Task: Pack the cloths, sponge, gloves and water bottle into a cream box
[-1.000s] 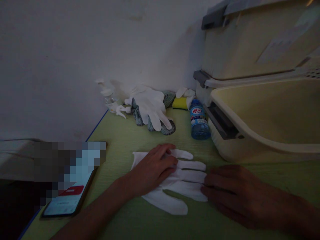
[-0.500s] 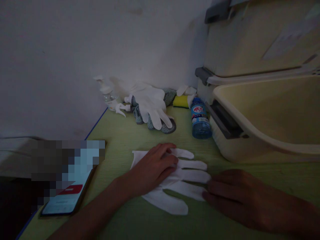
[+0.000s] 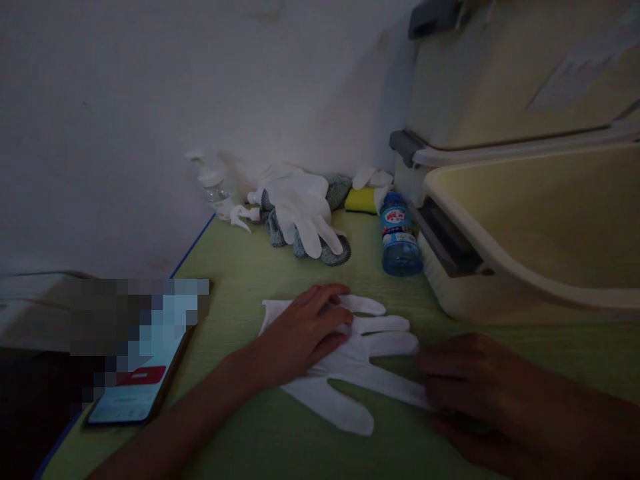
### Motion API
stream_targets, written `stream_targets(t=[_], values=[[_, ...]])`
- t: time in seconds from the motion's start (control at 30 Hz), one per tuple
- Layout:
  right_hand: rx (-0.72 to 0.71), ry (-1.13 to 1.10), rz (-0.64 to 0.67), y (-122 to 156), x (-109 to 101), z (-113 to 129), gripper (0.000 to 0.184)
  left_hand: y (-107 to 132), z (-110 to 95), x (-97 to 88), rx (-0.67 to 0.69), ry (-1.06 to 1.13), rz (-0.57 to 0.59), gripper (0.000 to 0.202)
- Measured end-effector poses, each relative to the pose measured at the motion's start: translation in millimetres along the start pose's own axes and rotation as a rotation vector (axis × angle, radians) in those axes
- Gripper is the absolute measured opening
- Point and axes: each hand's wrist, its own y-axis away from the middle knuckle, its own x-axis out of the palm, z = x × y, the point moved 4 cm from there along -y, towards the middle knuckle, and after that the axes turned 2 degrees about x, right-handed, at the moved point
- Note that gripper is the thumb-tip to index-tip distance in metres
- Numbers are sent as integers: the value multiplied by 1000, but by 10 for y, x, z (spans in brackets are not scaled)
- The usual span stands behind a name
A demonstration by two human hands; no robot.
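Observation:
A white fabric glove (image 3: 367, 360) lies flat on the green table (image 3: 240, 267), its fingers spread toward the right. My left hand (image 3: 305, 333) rests palm down on the glove's cuff and palm part, fingers stretched and pressing it flat. My right hand (image 3: 470, 387) lies low on the table at the glove's fingertips, covering the end of the lowest long finger. Its own fingers are dark and curled under, so what they hold is unclear.
A phone (image 3: 135, 393) lies near the left table edge. At the back by the wall sit a pile of white gloves (image 3: 300, 207) on grey cloth, a small spray bottle (image 3: 215, 190), a yellow sponge (image 3: 361, 200) and a blue water bottle (image 3: 399, 237). A cream plastic bin (image 3: 500, 280) fills the right.
My right hand has slid to the right and down along the glove's fingers, and the lowest long finger now lies stretched out. My left hand stays on the cuff.

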Motion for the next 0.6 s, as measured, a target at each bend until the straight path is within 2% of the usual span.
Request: stream_targets(t=[0.33,0.5,0.6], values=[[-198,103,-83,-21,-74,94,32,14,-22,8,19,-55,-32,13],[-227,160,-299,-32,-143,158,39,42,-110,-73,126,-179,-160,14],[-178,221,-416,-49,-176,153,37,68,-199,-125,127,-207,-255,15]])
